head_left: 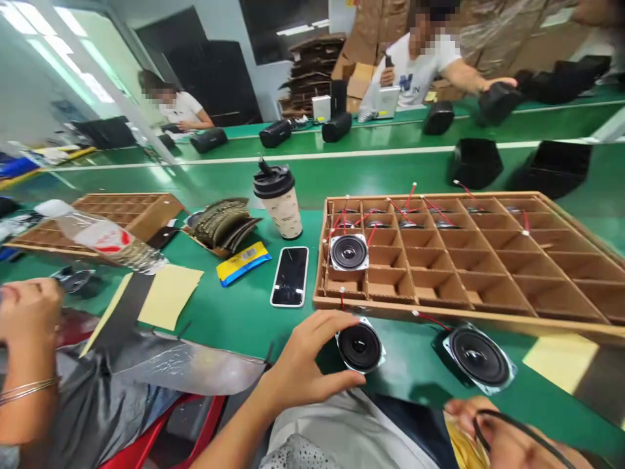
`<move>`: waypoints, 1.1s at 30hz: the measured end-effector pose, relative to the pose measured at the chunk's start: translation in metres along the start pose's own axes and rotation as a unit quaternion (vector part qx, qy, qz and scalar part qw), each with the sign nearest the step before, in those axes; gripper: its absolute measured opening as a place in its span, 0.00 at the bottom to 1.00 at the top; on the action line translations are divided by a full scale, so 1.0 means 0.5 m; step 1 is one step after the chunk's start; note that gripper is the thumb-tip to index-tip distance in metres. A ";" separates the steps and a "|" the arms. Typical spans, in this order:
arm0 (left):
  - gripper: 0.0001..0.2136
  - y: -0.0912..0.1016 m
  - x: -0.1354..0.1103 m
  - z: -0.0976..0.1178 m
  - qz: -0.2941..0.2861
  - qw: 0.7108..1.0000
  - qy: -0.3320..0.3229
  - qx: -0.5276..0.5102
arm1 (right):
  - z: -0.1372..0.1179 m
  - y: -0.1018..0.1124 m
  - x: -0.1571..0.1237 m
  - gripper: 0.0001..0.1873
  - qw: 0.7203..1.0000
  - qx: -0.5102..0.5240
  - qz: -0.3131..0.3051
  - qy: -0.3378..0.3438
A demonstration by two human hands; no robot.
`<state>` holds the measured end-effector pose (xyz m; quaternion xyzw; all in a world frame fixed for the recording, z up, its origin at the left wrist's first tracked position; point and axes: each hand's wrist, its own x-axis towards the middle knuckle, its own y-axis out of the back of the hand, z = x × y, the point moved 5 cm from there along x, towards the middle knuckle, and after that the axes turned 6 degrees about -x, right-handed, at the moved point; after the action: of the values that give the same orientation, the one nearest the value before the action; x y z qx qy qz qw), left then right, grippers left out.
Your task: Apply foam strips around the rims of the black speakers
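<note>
My left hand [303,355] reaches across the green table and pinches a small black speaker driver [360,346] between fingers and thumb, just in front of the cardboard grid tray [469,312]. A larger speaker driver [479,358] with a red wire lies to its right. At the bottom right, my right hand [493,426] is closed on a thin black loop [517,423]. One speaker [348,252] sits in a tray cell at the front left. Several more with red wires fill the back row.
A phone [290,275], a lidded cup [280,198], a yellow packet [243,262] and a stack of dark discs [224,223] lie left of the tray. A co-worker's braceleted hand [24,312] is at far left. Two other people work at the far bench.
</note>
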<state>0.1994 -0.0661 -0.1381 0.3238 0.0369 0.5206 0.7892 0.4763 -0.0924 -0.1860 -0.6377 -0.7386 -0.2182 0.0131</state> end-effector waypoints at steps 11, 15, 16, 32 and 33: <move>0.19 0.016 -0.015 0.010 0.062 0.998 0.027 0.007 | -0.153 -0.086 0.003 0.15 0.984 -0.166 -0.050 0.043; 0.06 0.056 -0.026 0.074 0.140 0.985 -0.094 -0.036 | -0.173 -0.137 0.065 0.14 0.975 -0.203 -0.069 0.053; 0.06 0.055 -0.023 0.085 0.136 0.982 -0.123 -0.049 | -0.176 -0.152 0.077 0.13 0.974 -0.205 -0.086 0.051; 0.19 0.085 0.295 -0.010 -0.139 0.915 -0.056 0.375 | -0.154 -0.122 0.091 0.12 0.968 -0.222 -0.086 0.074; 0.19 0.098 0.291 0.004 -0.133 0.919 -0.061 0.367 | -0.142 -0.105 0.087 0.11 0.967 -0.231 -0.076 0.076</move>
<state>0.2273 0.0683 -0.0687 0.6135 0.2197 0.3405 0.6778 0.4000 -0.0803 -0.1249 -0.5470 -0.7110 -0.4315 -0.0951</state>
